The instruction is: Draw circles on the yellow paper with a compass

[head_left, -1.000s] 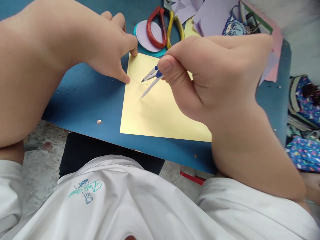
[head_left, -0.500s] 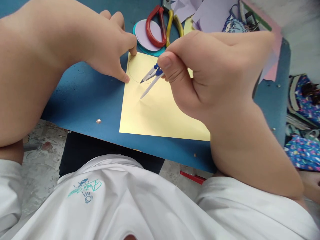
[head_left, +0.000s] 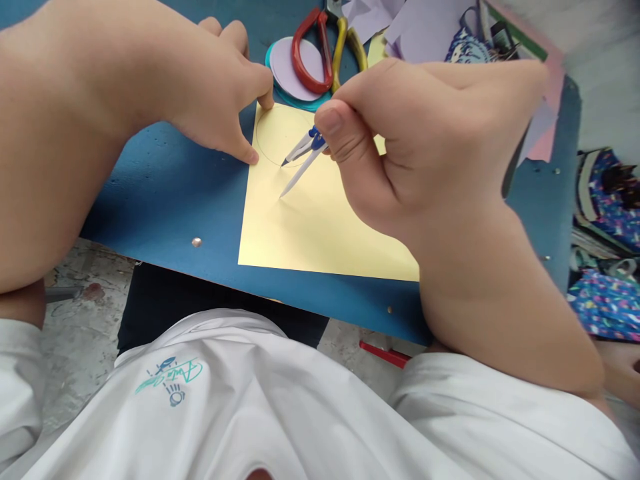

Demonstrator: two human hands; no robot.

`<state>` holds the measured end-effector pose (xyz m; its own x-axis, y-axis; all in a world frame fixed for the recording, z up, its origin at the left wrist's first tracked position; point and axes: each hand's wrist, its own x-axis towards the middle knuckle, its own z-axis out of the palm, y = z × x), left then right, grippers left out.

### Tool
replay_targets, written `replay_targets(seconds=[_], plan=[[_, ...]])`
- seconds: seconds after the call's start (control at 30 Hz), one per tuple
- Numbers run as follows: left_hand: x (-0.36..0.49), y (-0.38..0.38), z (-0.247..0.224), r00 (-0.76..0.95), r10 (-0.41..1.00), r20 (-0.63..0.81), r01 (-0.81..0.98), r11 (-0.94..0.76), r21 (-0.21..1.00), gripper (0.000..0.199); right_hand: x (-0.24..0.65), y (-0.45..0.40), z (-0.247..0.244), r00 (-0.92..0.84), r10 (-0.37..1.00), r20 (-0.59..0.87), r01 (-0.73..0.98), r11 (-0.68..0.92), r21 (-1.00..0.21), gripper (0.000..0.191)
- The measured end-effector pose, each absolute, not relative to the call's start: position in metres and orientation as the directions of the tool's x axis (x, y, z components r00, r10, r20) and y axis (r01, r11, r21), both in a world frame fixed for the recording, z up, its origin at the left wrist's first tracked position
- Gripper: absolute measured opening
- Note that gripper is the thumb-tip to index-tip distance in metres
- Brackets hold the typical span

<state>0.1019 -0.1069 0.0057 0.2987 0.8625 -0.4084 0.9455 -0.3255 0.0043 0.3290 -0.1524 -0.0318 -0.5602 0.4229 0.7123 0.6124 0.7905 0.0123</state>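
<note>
A yellow sheet of paper (head_left: 320, 233) lies on the blue table, with a thin circle drawn near its far left corner. My right hand (head_left: 395, 140) pinches the top of a drawing compass (head_left: 306, 152) between thumb and forefinger. The compass leans over the sheet; its two legs point down and left, one tip near the circle's line and the other nearer to me. My left hand (head_left: 225, 100) has its fingers apart, thumb and a fingertip resting on the sheet's left edge. Part of the circle is hidden behind the compass and my right hand.
Scissors with one red and one yellow handle (head_left: 314, 60) lie beyond the sheet, over lilac and teal paper discs (head_left: 290, 67). Lilac paper pieces (head_left: 425, 30) and a patterned pouch (head_left: 467, 47) lie at the back right. Another person's hand (head_left: 623, 370) shows at the right edge.
Almost nothing differs. Both hands, the compass and the sheet keep their places, apart from a very slight shift of the whole view.
</note>
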Motion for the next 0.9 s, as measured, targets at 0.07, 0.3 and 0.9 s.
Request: replay_targets(seconds=[0.07, 0.3, 0.9], plan=[[0.102, -0.107, 0.006, 0.305, 0.865, -0.399, 0.943, -0.331, 0.004, 0.092, 0.329, -0.157, -0.023, -0.600, 0.511, 0.616, 0.654, 0.756, 0.010, 0.050], [0.102, -0.103, 0.002, 0.319, 0.858, -0.403, 0.938, -0.346, 0.006, 0.090, 0.326, -0.167, -0.001, -0.647, 0.671, 0.363, 0.733, 0.678, 0.052, 0.059], [0.109, -0.108, 0.010, 0.282, 0.864, -0.417, 0.945, -0.325, -0.033, 0.086, 0.336, -0.161, -0.003, -0.783, 0.402, 0.474, 0.420, 0.905, -0.073, 0.043]])
